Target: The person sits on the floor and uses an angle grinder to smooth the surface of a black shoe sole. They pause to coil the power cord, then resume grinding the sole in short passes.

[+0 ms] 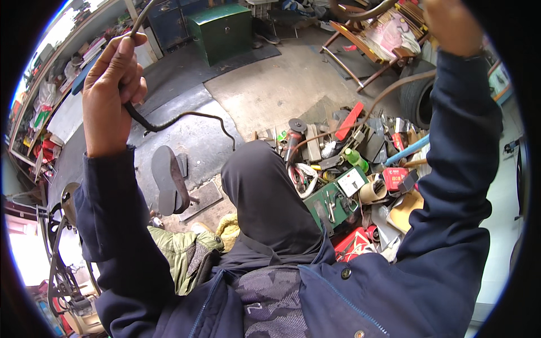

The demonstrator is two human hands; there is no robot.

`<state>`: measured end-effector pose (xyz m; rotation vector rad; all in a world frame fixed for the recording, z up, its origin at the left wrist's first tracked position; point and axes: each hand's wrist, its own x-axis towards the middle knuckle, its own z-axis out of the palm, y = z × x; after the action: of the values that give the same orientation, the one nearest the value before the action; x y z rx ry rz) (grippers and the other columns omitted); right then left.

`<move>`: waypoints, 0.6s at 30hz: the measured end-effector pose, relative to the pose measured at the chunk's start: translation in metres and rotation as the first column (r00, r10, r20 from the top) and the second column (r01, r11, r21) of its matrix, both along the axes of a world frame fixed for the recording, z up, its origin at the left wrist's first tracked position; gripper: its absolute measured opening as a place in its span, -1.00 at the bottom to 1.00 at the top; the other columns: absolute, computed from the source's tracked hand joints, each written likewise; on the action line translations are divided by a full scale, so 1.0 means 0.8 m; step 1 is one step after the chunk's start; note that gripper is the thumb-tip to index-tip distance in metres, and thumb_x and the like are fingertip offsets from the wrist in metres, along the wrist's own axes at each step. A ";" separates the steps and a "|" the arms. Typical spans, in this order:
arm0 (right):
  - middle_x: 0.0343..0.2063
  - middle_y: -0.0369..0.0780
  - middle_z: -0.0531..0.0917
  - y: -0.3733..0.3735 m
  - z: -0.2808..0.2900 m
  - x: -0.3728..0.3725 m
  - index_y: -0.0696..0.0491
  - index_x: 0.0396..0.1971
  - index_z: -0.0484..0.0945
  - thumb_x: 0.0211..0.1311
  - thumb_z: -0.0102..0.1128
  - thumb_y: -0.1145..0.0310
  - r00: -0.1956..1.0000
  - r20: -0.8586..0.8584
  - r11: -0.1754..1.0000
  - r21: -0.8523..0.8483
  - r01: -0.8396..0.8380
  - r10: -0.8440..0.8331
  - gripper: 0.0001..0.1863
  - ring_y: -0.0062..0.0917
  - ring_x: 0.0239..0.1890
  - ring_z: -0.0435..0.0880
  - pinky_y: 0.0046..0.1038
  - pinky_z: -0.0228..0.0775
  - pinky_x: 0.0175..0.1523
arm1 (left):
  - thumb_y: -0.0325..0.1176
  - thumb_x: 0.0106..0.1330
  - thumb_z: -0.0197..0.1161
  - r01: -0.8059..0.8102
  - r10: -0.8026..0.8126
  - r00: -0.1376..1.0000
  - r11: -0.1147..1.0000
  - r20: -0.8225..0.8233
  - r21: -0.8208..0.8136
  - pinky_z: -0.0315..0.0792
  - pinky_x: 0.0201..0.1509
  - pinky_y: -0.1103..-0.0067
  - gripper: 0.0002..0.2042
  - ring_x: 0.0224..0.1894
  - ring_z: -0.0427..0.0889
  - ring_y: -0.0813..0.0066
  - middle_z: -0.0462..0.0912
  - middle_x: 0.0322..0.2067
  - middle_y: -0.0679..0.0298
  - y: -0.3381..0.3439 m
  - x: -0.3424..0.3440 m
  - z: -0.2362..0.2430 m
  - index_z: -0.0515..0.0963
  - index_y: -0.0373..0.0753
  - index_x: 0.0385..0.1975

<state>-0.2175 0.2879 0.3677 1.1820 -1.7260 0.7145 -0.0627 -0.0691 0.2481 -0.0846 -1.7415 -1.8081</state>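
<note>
Both of my arms are raised in dark blue sleeves. My left hand is closed around a thin dark cable, which runs up past my fingers and trails down in a curve to the concrete floor. At the top right, my right hand is closed, and a curved brown hose arcs toward it. I cannot see the grip itself. A second stretch of brown hose runs behind my right sleeve down into the tool pile.
A heap of tools, bottles and boxes with an open green toolbox lies right of my knee. A green metal chest, a wooden chair and a tyre stand farther off. A bicycle is at the left.
</note>
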 end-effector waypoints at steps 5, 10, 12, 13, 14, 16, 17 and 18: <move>-0.31 -0.14 0.74 0.004 -0.058 -0.069 0.02 -0.12 0.66 0.34 0.33 0.26 0.910 -0.054 0.842 0.360 0.401 -0.410 -0.79 -0.23 -0.21 0.75 -0.32 0.53 -0.15 | -0.24 0.52 0.25 -0.100 0.097 0.992 0.994 -0.083 -0.034 0.08 -0.51 0.71 -0.74 -0.61 0.10 0.80 0.21 -0.62 0.57 -0.008 0.007 0.013 0.69 -0.31 -0.03; -0.25 -0.14 0.78 0.004 -0.098 -0.111 -0.09 0.05 0.65 0.33 0.23 0.30 0.874 0.248 0.893 0.292 0.343 -0.417 -0.70 -0.25 -0.24 0.78 -0.29 0.60 -0.14 | -0.26 0.51 0.27 -0.142 0.129 0.988 0.976 -0.089 -0.162 0.18 -0.53 0.74 -0.78 -0.60 0.18 0.86 0.50 -0.56 0.55 0.008 0.010 0.014 0.72 -0.25 -0.08; -0.29 -0.26 0.76 0.004 -0.094 -0.118 0.02 0.11 0.64 0.35 0.27 0.39 0.697 0.685 0.970 0.233 0.070 -0.215 -0.66 -0.59 -0.38 0.70 -0.50 0.55 -0.25 | -0.26 0.51 0.27 -0.158 0.150 0.985 0.982 -0.085 -0.103 0.18 -0.54 0.74 -0.79 -0.61 0.18 0.86 0.40 -0.61 0.58 0.003 0.009 0.012 0.73 -0.24 -0.11; -0.28 -0.36 0.70 0.011 -0.090 -0.114 0.06 0.12 0.64 0.34 0.33 0.41 0.591 0.803 0.979 0.173 -0.112 -0.074 -0.65 -0.74 -0.39 0.60 -0.63 0.47 -0.32 | -0.26 0.51 0.27 -0.175 0.168 0.982 0.980 -0.082 -0.090 0.18 -0.54 0.74 -0.80 -0.62 0.18 0.87 0.36 -0.63 0.58 -0.003 0.008 0.012 0.73 -0.24 -0.12; -0.28 -0.37 0.70 0.014 -0.088 -0.112 0.06 0.13 0.64 0.33 0.35 0.40 0.533 0.846 0.969 0.149 -0.195 -0.023 -0.62 -0.73 -0.37 0.60 -0.63 0.46 -0.29 | -0.26 0.51 0.27 -0.172 0.162 0.980 0.981 -0.118 -0.086 0.17 -0.55 0.74 -0.80 -0.63 0.18 0.87 0.33 -0.65 0.59 -0.011 0.007 0.011 0.73 -0.24 -0.13; -0.24 -0.27 0.70 0.017 -0.085 -0.105 0.13 0.24 0.54 0.28 0.39 0.43 0.487 0.872 0.958 0.089 -0.272 0.057 -0.48 -0.65 -0.26 0.64 -0.60 0.48 -0.14 | -0.22 0.53 0.24 -0.218 0.218 0.976 0.974 -0.016 -0.058 0.19 -0.57 0.75 -0.76 -0.66 0.18 0.85 0.31 -0.66 0.57 -0.031 0.003 0.005 0.70 -0.26 -0.11; -0.12 -0.18 0.71 0.020 -0.085 -0.099 0.13 0.30 0.50 0.28 0.36 0.45 0.424 0.890 0.943 -0.020 -0.333 0.168 -0.43 -0.54 -0.10 0.68 -0.50 0.51 0.08 | -0.19 0.55 0.22 -0.232 0.233 0.972 0.972 0.017 -0.047 0.20 -0.57 0.75 -0.74 -0.67 0.18 0.84 0.31 -0.66 0.56 -0.042 0.001 0.001 0.69 -0.27 -0.09; -0.04 -0.14 0.69 0.018 -0.089 -0.095 0.14 0.34 0.46 0.28 0.34 0.46 0.418 0.865 0.923 -0.118 -0.367 0.277 -0.40 -0.49 -0.03 0.68 -0.46 0.50 0.15 | -0.18 0.54 0.23 -0.244 0.247 0.967 0.969 0.070 -0.047 0.21 -0.60 0.76 -0.74 -0.69 0.22 0.84 0.32 -0.67 0.56 -0.052 -0.001 -0.004 0.70 -0.25 -0.13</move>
<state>-0.2933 0.3020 0.2966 1.3312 -2.3857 1.7493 -0.0633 -0.1105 0.2445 0.1788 -1.7538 -1.6160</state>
